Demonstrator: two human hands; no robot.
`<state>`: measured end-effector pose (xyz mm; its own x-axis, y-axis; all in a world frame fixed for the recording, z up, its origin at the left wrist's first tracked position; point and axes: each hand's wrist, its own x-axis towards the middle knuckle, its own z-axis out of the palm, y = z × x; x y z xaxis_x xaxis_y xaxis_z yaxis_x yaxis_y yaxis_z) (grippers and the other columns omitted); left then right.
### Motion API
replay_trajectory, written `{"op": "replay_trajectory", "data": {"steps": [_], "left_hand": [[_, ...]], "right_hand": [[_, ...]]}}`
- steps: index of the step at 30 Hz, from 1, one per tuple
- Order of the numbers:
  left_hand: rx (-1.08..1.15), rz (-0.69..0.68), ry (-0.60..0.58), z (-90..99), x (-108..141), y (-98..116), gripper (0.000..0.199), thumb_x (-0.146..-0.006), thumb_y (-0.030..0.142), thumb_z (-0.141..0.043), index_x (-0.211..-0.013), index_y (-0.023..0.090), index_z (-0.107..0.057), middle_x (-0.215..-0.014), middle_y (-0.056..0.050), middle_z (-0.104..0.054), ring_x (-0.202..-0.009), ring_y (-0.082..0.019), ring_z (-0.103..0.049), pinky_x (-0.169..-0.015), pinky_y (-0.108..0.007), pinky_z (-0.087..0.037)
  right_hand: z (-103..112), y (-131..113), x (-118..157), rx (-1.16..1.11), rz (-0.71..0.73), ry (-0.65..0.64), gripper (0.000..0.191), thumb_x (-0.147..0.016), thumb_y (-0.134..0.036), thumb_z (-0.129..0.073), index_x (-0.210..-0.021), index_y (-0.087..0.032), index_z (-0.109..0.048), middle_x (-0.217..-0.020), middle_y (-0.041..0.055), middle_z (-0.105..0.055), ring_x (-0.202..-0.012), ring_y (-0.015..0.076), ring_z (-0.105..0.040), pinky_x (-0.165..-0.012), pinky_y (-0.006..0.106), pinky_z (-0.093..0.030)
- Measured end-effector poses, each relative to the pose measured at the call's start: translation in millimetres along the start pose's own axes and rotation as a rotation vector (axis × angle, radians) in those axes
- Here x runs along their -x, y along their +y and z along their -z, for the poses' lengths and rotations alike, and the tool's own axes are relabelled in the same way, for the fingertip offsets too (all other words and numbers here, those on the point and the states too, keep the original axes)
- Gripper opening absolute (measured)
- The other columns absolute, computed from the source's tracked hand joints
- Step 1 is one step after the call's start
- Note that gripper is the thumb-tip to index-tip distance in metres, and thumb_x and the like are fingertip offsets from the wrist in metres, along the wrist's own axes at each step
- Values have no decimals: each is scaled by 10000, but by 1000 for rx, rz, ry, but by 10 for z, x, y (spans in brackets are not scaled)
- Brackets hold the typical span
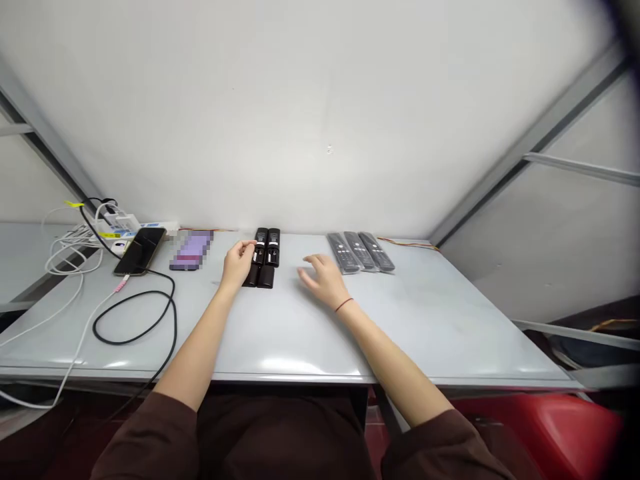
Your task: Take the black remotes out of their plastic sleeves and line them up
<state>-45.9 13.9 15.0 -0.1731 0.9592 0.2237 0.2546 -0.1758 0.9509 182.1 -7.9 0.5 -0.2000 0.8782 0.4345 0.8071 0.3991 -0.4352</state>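
Observation:
Two black remote controls lie side by side at the back of the pale grey table, their long sides touching. Two short black pieces lie end-on against their near ends. My left hand is curled, with its fingertips at the left edge of the left remote. My right hand hovers with its fingers apart, touching nothing I can make out. Nearest to it, three grey remote controls in clear wrapping lie fanned at the back right. A thin red cord circles my right wrist.
A black phone and a blurred purple flat object lie at the back left, near a power strip. White cables and a black cable loop across the left. A white wall backs the table; a red object sits below right.

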Motion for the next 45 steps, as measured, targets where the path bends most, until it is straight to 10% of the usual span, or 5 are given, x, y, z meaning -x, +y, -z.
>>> {"op": "replay_trajectory", "data": {"steps": [8, 28, 45], "left_hand": [[-168, -7, 57, 34, 69, 40, 232, -817, 310, -489, -921, 182, -653, -717, -5, -618, -612, -131, -517, -640, -244, -407], [-494, -203, -99, -21, 142, 80, 239, -884, 199, -392, -966, 195, -616, -918, -48, -675, -868, -173, -609, -822, -313, -457], [-863, -158, -267, -168, 268, 253, 312, -882, 325, -398, -1056, 222, -635, -1006, -72, -662, -940, -248, -569, -815, -378, -383]], "right_hand": [[-467, -404, -145, -141, 390, -230, 546, -778, -423, -577, -1251, -167, -484, -1286, 164, -443, -1203, 306, -394, -1013, 468, -345], [-473, -435, -76, -125, 294, -161, 414, -741, -255, -599, -1139, -154, -542, -1138, 151, -475, -1028, 289, -455, -856, 459, -455], [-327, -642, 185, -71, 277, -278, 484, -653, -475, -666, -1008, -156, -585, -961, 104, -543, -803, 225, -482, -717, 363, -446]]}}
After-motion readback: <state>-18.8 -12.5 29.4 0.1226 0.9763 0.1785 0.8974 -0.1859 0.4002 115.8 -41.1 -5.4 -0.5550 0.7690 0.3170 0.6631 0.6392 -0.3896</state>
